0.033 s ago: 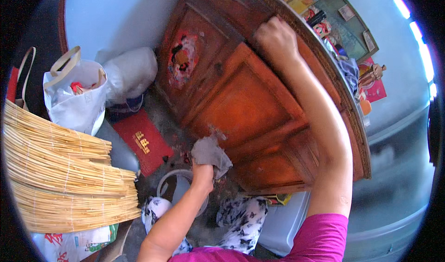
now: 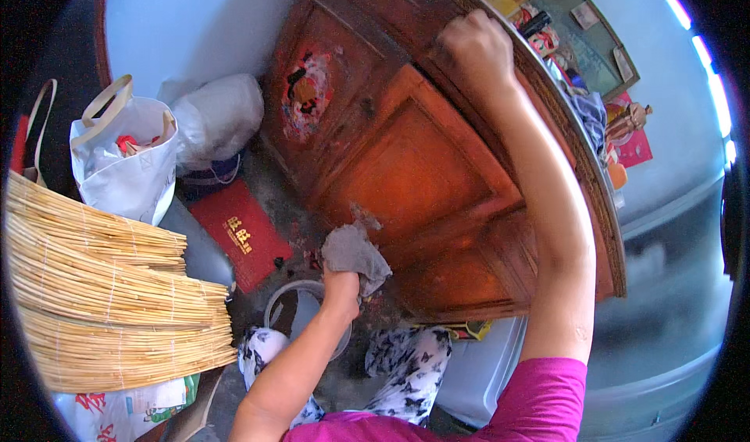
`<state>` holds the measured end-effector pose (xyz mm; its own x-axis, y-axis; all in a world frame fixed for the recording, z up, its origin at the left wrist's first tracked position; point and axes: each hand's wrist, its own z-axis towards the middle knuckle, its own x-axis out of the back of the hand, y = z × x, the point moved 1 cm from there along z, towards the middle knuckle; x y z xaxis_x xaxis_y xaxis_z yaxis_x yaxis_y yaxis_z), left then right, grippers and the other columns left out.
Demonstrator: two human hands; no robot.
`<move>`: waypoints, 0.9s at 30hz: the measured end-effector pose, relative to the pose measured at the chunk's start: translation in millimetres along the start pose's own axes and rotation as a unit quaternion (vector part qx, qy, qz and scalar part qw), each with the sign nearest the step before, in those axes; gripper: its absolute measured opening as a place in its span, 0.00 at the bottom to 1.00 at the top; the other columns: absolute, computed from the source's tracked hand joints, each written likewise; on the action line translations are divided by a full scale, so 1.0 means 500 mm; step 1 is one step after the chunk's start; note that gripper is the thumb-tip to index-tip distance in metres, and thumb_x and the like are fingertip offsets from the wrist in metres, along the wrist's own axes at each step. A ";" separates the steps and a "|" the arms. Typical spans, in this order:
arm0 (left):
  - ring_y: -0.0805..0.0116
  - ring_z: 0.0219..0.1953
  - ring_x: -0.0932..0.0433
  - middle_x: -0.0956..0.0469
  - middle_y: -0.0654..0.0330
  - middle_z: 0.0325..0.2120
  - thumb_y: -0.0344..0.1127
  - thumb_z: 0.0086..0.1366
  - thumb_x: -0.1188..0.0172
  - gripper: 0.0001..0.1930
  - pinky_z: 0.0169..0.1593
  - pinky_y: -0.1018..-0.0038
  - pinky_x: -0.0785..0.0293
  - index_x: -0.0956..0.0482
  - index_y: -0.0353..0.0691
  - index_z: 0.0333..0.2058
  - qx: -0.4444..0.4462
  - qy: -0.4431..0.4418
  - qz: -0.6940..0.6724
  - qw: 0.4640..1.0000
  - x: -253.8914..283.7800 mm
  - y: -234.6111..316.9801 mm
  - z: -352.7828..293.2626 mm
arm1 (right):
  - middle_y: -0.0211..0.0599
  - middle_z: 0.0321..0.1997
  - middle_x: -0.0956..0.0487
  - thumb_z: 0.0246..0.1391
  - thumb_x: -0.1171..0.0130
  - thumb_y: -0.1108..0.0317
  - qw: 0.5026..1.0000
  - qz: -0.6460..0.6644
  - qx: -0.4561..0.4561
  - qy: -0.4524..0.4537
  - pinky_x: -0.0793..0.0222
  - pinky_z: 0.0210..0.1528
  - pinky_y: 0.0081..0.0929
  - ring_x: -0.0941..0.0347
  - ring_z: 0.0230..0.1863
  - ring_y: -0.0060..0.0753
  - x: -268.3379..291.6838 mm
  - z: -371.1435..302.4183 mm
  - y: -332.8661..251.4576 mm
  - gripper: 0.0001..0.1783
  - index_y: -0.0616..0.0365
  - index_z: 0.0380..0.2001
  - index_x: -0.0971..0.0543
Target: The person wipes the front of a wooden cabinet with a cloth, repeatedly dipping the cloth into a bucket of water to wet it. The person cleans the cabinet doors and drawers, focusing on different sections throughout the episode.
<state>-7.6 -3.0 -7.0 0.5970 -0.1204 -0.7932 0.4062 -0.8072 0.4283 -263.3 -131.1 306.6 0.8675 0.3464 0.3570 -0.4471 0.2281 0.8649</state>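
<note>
My left hand (image 2: 342,292) grips a crumpled grey rag (image 2: 355,254), held low in front of a red-brown wooden cabinet (image 2: 422,153). My right hand (image 2: 478,43) is stretched far up to the cabinet's upper front, just under its top edge. Its fingers are curled closed against the wood, and whatever may be in them is hidden. Below my left hand, between my knees, stands a pale bucket (image 2: 303,317), partly covered by my forearm. On the cabinet's left door is a worn, peeling coloured picture (image 2: 307,98).
Bundled thin sticks (image 2: 117,301) fill the left side. Behind them are a white bag (image 2: 129,161), a plastic-wrapped bundle (image 2: 223,118) and a red flat box (image 2: 242,235). A pale plastic bin (image 2: 476,372) sits by my right knee. Bottles, cloth and a frame (image 2: 590,35) crowd the cabinet top.
My right hand has shifted slightly up and to the right along the cabinet's upper front. The left hand keeps the rag in almost the same place.
</note>
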 end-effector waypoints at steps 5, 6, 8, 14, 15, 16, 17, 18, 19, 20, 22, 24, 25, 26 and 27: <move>0.71 0.43 0.21 0.19 0.66 0.41 0.51 0.76 0.44 0.17 0.49 0.69 0.25 0.21 0.45 0.51 0.011 0.002 -0.010 1.000 -0.008 0.011 0.016 | 0.22 0.40 0.18 0.47 0.35 0.65 0.993 0.044 -0.015 0.108 0.23 0.51 0.33 0.24 0.47 0.33 -0.023 -0.041 -0.002 0.11 0.43 0.36 0.12; 0.71 0.43 0.21 0.19 0.65 0.41 0.50 0.76 0.44 0.17 0.49 0.69 0.25 0.21 0.45 0.51 0.014 -0.005 -0.008 1.000 -0.014 0.013 0.024 | 0.22 0.38 0.19 0.46 0.36 0.65 0.991 0.021 0.027 0.128 0.23 0.49 0.32 0.24 0.47 0.32 -0.042 -0.048 -0.020 0.10 0.43 0.34 0.13; 0.71 0.44 0.21 0.19 0.65 0.42 0.51 0.76 0.44 0.17 0.49 0.69 0.25 0.22 0.45 0.51 -0.003 -0.009 -0.004 1.000 -0.021 0.020 0.036 | 0.21 0.38 0.20 0.45 0.36 0.66 0.988 0.019 0.121 0.098 0.23 0.49 0.32 0.24 0.47 0.32 -0.052 -0.042 -0.041 0.10 0.42 0.33 0.13; 0.71 0.43 0.21 0.20 0.65 0.42 0.51 0.76 0.44 0.18 0.48 0.70 0.24 0.22 0.46 0.52 -0.018 -0.011 -0.022 1.000 0.004 -0.009 0.024 | 0.22 0.45 0.17 0.47 0.38 0.67 0.993 0.023 -0.001 0.114 0.24 0.51 0.31 0.24 0.49 0.32 -0.004 -0.028 0.016 0.13 0.43 0.38 0.12; 0.71 0.42 0.21 0.20 0.65 0.41 0.50 0.76 0.44 0.17 0.48 0.70 0.24 0.22 0.46 0.51 -0.002 -0.004 -0.009 1.000 0.003 0.001 0.020 | 0.22 0.46 0.17 0.48 0.38 0.67 0.994 0.024 -0.003 0.109 0.24 0.52 0.31 0.24 0.50 0.32 -0.013 -0.040 -0.013 0.14 0.43 0.39 0.12; 0.71 0.42 0.21 0.20 0.65 0.41 0.50 0.76 0.44 0.16 0.47 0.70 0.24 0.22 0.46 0.51 0.013 -0.002 0.001 1.000 -0.007 0.012 0.015 | 0.22 0.46 0.17 0.48 0.38 0.66 0.994 0.020 -0.002 0.106 0.24 0.52 0.31 0.24 0.50 0.32 -0.030 -0.054 -0.027 0.14 0.42 0.39 0.12; 0.71 0.42 0.21 0.20 0.66 0.40 0.49 0.76 0.44 0.16 0.47 0.70 0.24 0.22 0.46 0.50 0.027 0.007 0.013 1.000 -0.009 0.024 0.007 | 0.21 0.46 0.17 0.49 0.39 0.66 0.992 0.056 0.035 0.104 0.24 0.52 0.31 0.24 0.50 0.32 -0.038 -0.064 -0.053 0.14 0.42 0.40 0.12; 0.71 0.41 0.21 0.20 0.66 0.40 0.49 0.76 0.44 0.15 0.46 0.70 0.24 0.22 0.46 0.50 0.014 0.005 0.008 1.000 -0.019 0.030 0.001 | 0.22 0.45 0.17 0.49 0.39 0.67 0.989 0.062 0.087 0.107 0.24 0.52 0.32 0.24 0.50 0.32 -0.044 -0.071 -0.063 0.13 0.42 0.38 0.12; 0.72 0.41 0.21 0.20 0.66 0.39 0.49 0.76 0.44 0.15 0.45 0.70 0.24 0.22 0.46 0.49 0.002 0.004 0.004 1.000 -0.034 0.034 -0.006 | 0.22 0.45 0.17 0.50 0.39 0.67 0.995 0.036 0.072 0.064 0.24 0.53 0.33 0.24 0.50 0.33 -0.049 -0.063 -0.031 0.13 0.42 0.38 0.12; 0.72 0.41 0.21 0.20 0.67 0.38 0.48 0.76 0.44 0.15 0.45 0.70 0.24 0.22 0.46 0.49 -0.011 0.014 0.003 1.000 -0.026 0.036 -0.009 | 0.22 0.45 0.16 0.51 0.40 0.67 0.998 0.023 0.057 0.022 0.24 0.53 0.34 0.24 0.50 0.34 -0.019 -0.033 -0.016 0.12 0.42 0.37 0.12; 0.73 0.40 0.22 0.20 0.67 0.38 0.48 0.75 0.44 0.14 0.44 0.70 0.25 0.21 0.46 0.48 0.003 -0.022 -0.011 1.000 0.010 0.006 0.002 | 0.25 0.45 0.15 0.51 0.39 0.66 0.989 0.078 -0.026 0.119 0.24 0.54 0.37 0.23 0.50 0.38 0.023 -0.007 0.032 0.11 0.45 0.37 0.12; 0.73 0.40 0.22 0.20 0.67 0.37 0.48 0.75 0.44 0.13 0.44 0.70 0.25 0.21 0.46 0.47 0.009 -0.008 -0.011 1.000 -0.032 0.035 -0.022 | 0.24 0.45 0.15 0.50 0.39 0.67 0.990 0.055 -0.025 0.131 0.24 0.55 0.37 0.23 0.50 0.37 0.005 -0.024 0.042 0.12 0.45 0.37 0.12; 0.73 0.39 0.22 0.20 0.67 0.37 0.47 0.75 0.44 0.13 0.44 0.70 0.25 0.21 0.46 0.48 0.008 0.003 -0.014 1.000 -0.028 0.026 -0.014 | 0.24 0.45 0.16 0.50 0.40 0.67 0.990 0.057 -0.041 0.122 0.24 0.55 0.36 0.23 0.50 0.36 -0.009 -0.034 0.021 0.13 0.45 0.38 0.12; 0.73 0.39 0.22 0.20 0.67 0.37 0.47 0.76 0.44 0.13 0.44 0.70 0.25 0.21 0.46 0.48 0.004 0.012 -0.016 1.000 -0.015 0.015 0.006 | 0.23 0.45 0.16 0.50 0.41 0.68 0.990 0.059 -0.059 0.117 0.24 0.56 0.36 0.23 0.50 0.36 -0.018 -0.040 -0.006 0.14 0.44 0.38 0.11; 0.73 0.39 0.22 0.20 0.66 0.37 0.47 0.76 0.44 0.13 0.44 0.70 0.25 0.21 0.45 0.48 0.005 0.018 -0.020 1.000 -0.016 0.005 0.014 | 0.23 0.44 0.17 0.51 0.40 0.66 0.993 0.042 0.001 0.109 0.25 0.57 0.35 0.24 0.51 0.35 -0.040 -0.061 -0.009 0.13 0.43 0.39 0.11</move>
<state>-16.3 -8.2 -2.6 0.6044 -0.0677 -0.7938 0.4240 -0.8162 0.3925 -285.0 -111.3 284.8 0.7597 0.5525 0.3430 -0.5149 0.1889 0.8362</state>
